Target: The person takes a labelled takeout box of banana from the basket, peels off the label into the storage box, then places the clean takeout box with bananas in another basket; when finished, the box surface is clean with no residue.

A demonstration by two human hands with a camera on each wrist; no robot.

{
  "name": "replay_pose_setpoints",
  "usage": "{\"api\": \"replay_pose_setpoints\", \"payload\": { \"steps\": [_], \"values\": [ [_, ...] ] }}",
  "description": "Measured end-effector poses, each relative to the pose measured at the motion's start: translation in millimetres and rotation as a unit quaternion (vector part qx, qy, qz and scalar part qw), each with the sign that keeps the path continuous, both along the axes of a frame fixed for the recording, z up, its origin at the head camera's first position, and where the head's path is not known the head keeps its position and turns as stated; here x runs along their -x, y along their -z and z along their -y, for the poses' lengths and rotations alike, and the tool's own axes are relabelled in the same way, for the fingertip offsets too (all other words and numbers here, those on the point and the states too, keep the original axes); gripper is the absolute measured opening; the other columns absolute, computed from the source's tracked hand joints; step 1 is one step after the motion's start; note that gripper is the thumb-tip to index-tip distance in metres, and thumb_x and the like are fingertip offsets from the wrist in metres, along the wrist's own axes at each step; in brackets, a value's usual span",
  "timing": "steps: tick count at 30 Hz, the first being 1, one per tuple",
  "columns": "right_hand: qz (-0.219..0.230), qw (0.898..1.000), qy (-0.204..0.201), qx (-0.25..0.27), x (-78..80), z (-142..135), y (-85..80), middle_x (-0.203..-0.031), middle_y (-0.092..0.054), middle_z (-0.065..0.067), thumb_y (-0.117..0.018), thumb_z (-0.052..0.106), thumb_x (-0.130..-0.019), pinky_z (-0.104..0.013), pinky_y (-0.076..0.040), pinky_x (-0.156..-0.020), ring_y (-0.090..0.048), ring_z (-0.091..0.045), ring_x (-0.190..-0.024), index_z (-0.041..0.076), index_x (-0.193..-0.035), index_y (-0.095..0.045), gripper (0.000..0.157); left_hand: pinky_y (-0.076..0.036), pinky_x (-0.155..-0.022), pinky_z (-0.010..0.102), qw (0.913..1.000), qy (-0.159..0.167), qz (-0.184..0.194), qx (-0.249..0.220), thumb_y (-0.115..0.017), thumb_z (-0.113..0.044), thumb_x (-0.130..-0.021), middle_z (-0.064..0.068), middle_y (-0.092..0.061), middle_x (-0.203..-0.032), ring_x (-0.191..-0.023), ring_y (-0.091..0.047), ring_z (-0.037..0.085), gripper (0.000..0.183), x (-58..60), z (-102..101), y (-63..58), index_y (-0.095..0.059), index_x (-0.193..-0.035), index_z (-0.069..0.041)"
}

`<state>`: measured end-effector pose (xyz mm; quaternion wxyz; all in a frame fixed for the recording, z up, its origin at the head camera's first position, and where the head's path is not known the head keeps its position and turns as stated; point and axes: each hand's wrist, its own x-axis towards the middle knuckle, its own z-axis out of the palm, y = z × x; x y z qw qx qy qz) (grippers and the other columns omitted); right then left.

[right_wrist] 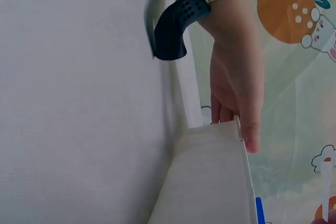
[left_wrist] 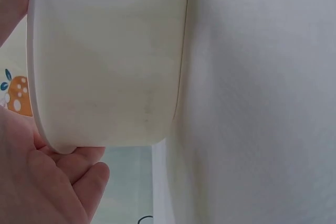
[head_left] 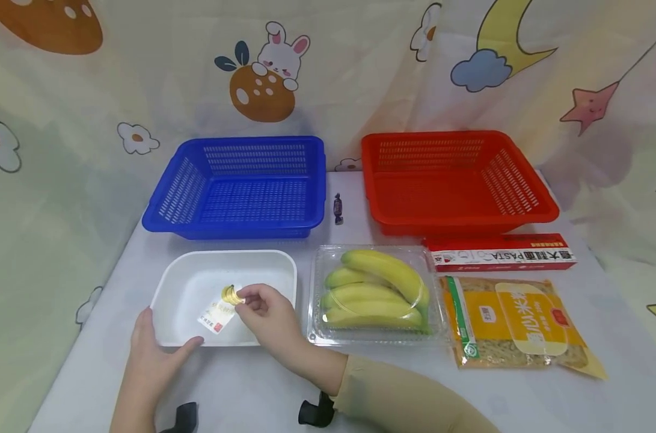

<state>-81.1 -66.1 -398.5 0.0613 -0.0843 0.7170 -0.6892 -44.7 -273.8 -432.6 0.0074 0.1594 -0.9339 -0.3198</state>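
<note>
A white plastic tray (head_left: 168, 276) sits at the front left of the table. My left hand (head_left: 153, 355) grips its near-left corner, thumb along the near rim and fingers at the left side; in the left wrist view the fingers (left_wrist: 84, 179) curl at the outside of the rim. Over the tray, my right hand (head_left: 273, 322) pinches a small white card (head_left: 217, 317) with a picture of yellow bananas, by its upper right edge. The right wrist view catches a white strip of the card (right_wrist: 326, 182) at its lower right edge.
Right of the tray lies a clear clamshell box (head_left: 315, 288) of bananas (head_left: 371, 294), then a yellow grain bag (head_left: 514, 325) and a red pasta box (head_left: 501, 252). Behind stand a blue basket (head_left: 252, 233) and a red basket (head_left: 441, 225), a wrapped candy (head_left: 338, 209) between them.
</note>
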Motion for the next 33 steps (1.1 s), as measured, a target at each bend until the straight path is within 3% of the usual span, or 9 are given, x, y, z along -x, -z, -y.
{"api": "replay_pose_setpoints", "payload": {
  "steps": [6, 13, 24, 29, 33],
  "values": [
    [-0.002, 0.999, 0.017, -0.047, 11.0, 13.1, 7.9, -0.089, -0.061, -0.001, -0.061, 0.010, -0.081, -0.013, -0.047, -0.064, -0.053, 0.001, -0.075, 0.009, -0.099, -0.064, 0.018, -0.029, -0.100, 0.061, 0.9998, 0.006, -0.019, -0.006, -0.078, -0.038, -0.067, 0.025, -0.021, -0.142, -0.125, -0.027, 0.039, 0.114, 0.3, 1.1, 1.0, -0.004, -0.145, -0.002],
    [0.009, 0.992, -0.015, -0.123, 19.1, 20.9, 19.0, -0.085, -0.056, 0.004, -0.059, 0.009, -0.080, -0.013, -0.043, -0.059, -0.051, 0.002, -0.070, 0.011, -0.100, -0.064, 0.020, -0.028, -0.100, 0.061, 0.9997, 0.006, -0.020, -0.008, -0.079, -0.037, -0.065, 0.025, -0.020, -0.143, -0.126, -0.026, 0.039, 0.115, -1.0, 0.5, 1.9, -0.004, -0.145, -0.002],
    [0.035, 0.976, -0.036, -0.212, 22.9, 23.8, 20.4, -0.082, -0.057, 0.007, -0.059, 0.008, -0.080, -0.013, -0.043, -0.063, -0.052, 0.000, -0.072, 0.013, -0.098, -0.066, 0.020, -0.027, -0.102, 0.061, 0.9999, 0.005, -0.013, 0.006, -0.079, -0.037, -0.066, 0.026, -0.019, -0.144, -0.127, -0.025, 0.042, 0.115, 0.7, 0.9, 3.6, -0.003, -0.145, -0.001],
    [0.022, 0.960, -0.053, -0.275, 23.8, 26.1, 19.9, -0.084, -0.061, 0.006, -0.058, 0.009, -0.081, -0.015, -0.043, -0.064, -0.053, -0.002, -0.073, 0.013, -0.098, -0.067, 0.020, -0.027, -0.102, 0.061, 1.0000, -0.002, -0.006, 0.007, -0.078, -0.039, -0.066, 0.025, -0.018, -0.145, -0.128, -0.025, 0.041, 0.116, 1.3, 0.1, 2.2, -0.002, -0.145, -0.003],
    [-0.008, 0.927, -0.085, -0.365, 22.5, 29.1, 18.3, -0.093, -0.067, 0.007, -0.057, 0.013, -0.085, -0.017, -0.047, -0.072, -0.058, -0.004, -0.083, 0.016, -0.102, -0.068, 0.020, -0.028, -0.101, 0.061, 0.9999, 0.003, -0.012, 0.007, -0.078, -0.040, -0.066, 0.024, -0.018, -0.145, -0.127, -0.026, 0.040, 0.115, 2.0, 0.6, 1.4, -0.002, -0.145, -0.004]
  ]
}}
